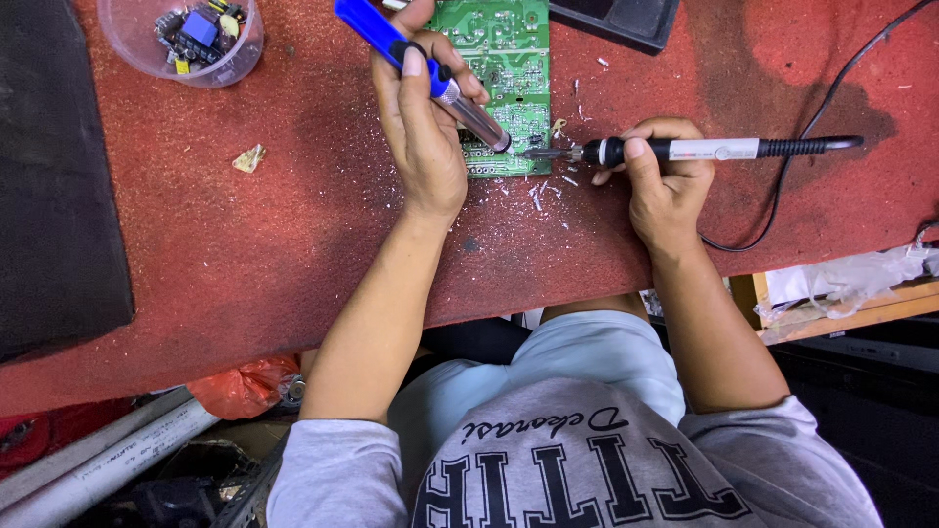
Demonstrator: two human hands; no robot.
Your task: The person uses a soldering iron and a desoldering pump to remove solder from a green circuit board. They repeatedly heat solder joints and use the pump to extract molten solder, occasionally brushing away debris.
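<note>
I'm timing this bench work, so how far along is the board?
Done: loose parts already sit in the clear bowl, and solder flecks litter the red mat. In hand: left hand holds the blue desoldering pump, right hand the soldering iron, both tips at the green circuit board edge. Left: many joints remain.

Bright even light, sharp; edges perhaps warped.
</note>
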